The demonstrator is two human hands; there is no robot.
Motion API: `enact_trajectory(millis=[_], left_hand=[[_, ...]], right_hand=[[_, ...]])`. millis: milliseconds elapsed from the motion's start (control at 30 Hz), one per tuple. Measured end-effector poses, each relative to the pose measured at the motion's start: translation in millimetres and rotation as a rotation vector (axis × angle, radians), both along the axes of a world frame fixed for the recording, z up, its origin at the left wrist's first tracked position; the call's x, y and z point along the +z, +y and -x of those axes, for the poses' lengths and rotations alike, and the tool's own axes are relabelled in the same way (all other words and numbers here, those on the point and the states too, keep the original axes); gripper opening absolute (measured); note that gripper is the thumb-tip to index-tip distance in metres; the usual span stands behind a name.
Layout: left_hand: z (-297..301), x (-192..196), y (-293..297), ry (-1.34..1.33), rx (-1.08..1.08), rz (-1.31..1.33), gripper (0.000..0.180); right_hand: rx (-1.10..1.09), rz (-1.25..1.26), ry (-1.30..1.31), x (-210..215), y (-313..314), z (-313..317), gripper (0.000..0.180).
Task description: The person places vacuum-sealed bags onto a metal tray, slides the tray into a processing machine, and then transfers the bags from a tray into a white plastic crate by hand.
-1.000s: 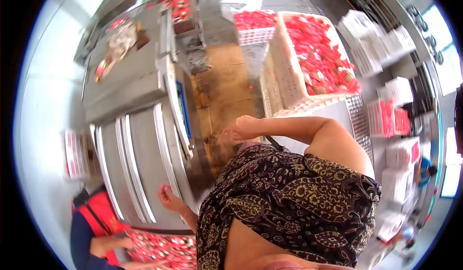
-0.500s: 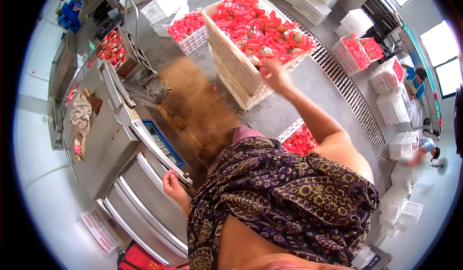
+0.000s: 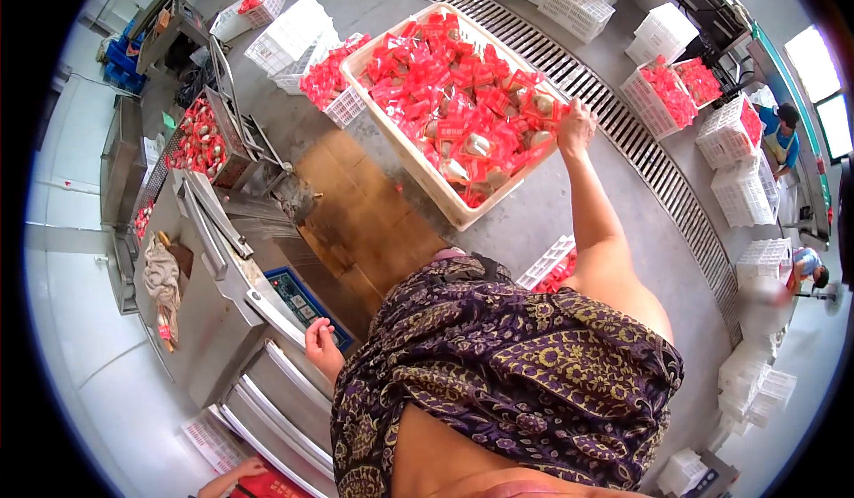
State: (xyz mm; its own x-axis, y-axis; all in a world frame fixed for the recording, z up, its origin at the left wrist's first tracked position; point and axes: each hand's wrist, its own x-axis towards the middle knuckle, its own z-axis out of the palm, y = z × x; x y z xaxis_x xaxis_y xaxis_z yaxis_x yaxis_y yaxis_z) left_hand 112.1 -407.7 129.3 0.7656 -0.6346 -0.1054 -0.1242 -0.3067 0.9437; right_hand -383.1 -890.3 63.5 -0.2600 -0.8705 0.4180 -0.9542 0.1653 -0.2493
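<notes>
A large cream plastic crate [image 3: 405,171] stands in front of me, heaped with shiny red packets [image 3: 454,111] that show pale round pieces inside. At the crate's right corner, my right hand [image 3: 576,127] is closed over the rim, its arm stretched forward. My left hand [image 3: 322,345] hangs low beside the steel machine [image 3: 209,298]; its fingers are loosely bent and nothing shows in them. A white crate [image 3: 547,262] with red packets is partly hidden behind my right arm.
A drain grate [image 3: 640,156] curves past the crate on the right. White crates [image 3: 654,98] stand along the right side, near a person in blue [image 3: 783,138]. A steel bin of packets [image 3: 200,138] is at the left. Another person's arm [image 3: 233,476] shows at the lower left.
My right hand has gone from over the packets near the crate's front to its right corner. The crate now shows more from above. My left hand stays beside the machine.
</notes>
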Motion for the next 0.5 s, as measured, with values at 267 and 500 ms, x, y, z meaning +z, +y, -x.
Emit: enact_trajectory(millis=[267,500], left_hand=[[40.7,-3.1,-30.3,0.040,0.007,-0.253,0.014],[44.5,19.5,-133.1,-0.020,-0.268,-0.125,0.014]], right_hand=[[0.175,-0.048,-0.114,17.5,-10.5,-40.0,0.029],[0.470,-0.295,-0.130,22.3,-82.4,-63.2,0.026]])
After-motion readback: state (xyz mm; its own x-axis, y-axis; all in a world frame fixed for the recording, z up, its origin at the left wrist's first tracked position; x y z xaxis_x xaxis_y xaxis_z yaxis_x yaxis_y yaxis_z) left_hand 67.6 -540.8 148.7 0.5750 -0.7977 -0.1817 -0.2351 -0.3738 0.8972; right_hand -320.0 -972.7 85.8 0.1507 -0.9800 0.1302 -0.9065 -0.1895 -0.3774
